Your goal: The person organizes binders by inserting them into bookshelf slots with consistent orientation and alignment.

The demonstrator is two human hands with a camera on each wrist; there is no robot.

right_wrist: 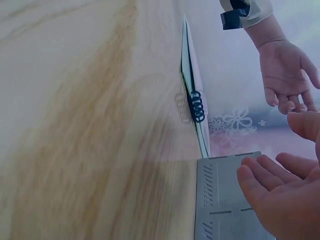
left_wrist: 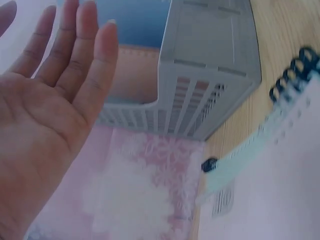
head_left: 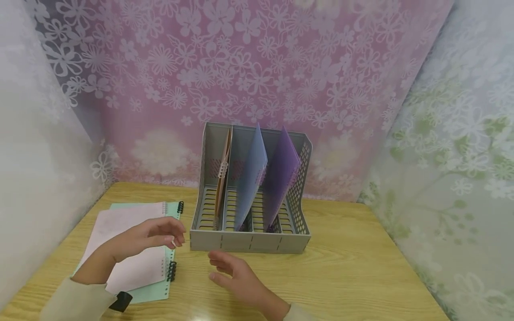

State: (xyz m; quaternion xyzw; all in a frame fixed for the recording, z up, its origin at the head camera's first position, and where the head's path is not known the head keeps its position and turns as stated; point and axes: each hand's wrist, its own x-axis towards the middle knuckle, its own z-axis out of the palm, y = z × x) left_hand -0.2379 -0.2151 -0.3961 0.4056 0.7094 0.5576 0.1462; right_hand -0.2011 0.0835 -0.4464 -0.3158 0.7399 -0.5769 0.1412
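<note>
My left hand (head_left: 140, 238) hovers over a pink spiral notebook (head_left: 124, 263), its fingers loosely bent and holding nothing. Under the pink one lies a larger mint-green notebook (head_left: 154, 292) with black binding rings. In front of the grey file organizer (head_left: 249, 243), my right hand (head_left: 241, 276) is held with relaxed fingers, also without anything in it. Three notebooks stand in the organizer: a brown-orange one (head_left: 222, 183) on the left, a blue one (head_left: 252, 174) in the middle and a purple one (head_left: 283, 174) to the right. The left wrist view shows the left palm (left_wrist: 45, 120) beside the organizer's perforated side.
All this stands on a wood-grain table (head_left: 353, 267). A pink flowered cloth (head_left: 249, 67) hangs behind the organizer, and pale sheets (head_left: 453, 156) enclose the sides. A black strap piece (head_left: 121, 302) sits at the left cuff.
</note>
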